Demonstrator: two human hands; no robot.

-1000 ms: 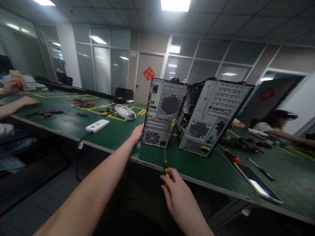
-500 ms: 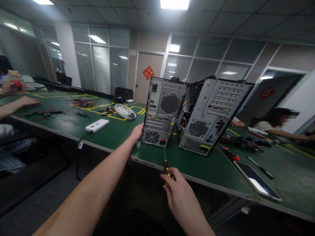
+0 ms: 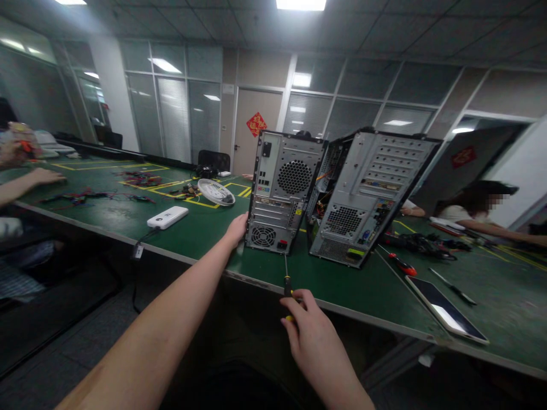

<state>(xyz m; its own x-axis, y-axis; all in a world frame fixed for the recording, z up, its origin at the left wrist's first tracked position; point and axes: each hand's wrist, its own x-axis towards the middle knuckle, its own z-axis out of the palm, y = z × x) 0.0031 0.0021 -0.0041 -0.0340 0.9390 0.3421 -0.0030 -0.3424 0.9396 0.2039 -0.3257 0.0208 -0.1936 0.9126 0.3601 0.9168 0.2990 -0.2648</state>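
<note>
Two computer towers stand side by side on the green table, their back panels facing me. My left hand [image 3: 237, 229] lies against the lower left side of the left tower [image 3: 273, 216]; its fingertips are hidden behind the case. My right hand [image 3: 305, 319] grips the black and yellow handle of a screwdriver [image 3: 288, 283]. The shaft points away from me, its tip at the bottom edge of the left tower near the red switch. The right tower [image 3: 352, 228] is turned at an angle, with wires showing inside its open side.
On the green table [image 3: 205, 242], a white power bank [image 3: 167, 217], white round cover [image 3: 216, 192] and small wired parts [image 3: 139, 179] lie left. A red screwdriver [image 3: 402, 265], a black-handled tool [image 3: 453, 286], a phone [image 3: 447, 310] and black cables [image 3: 416, 246] lie right. People sit at both sides.
The fingers of my right hand have shifted slightly around the screwdriver handle. My left hand stays at the tower's side. The whole view has moved a little.
</note>
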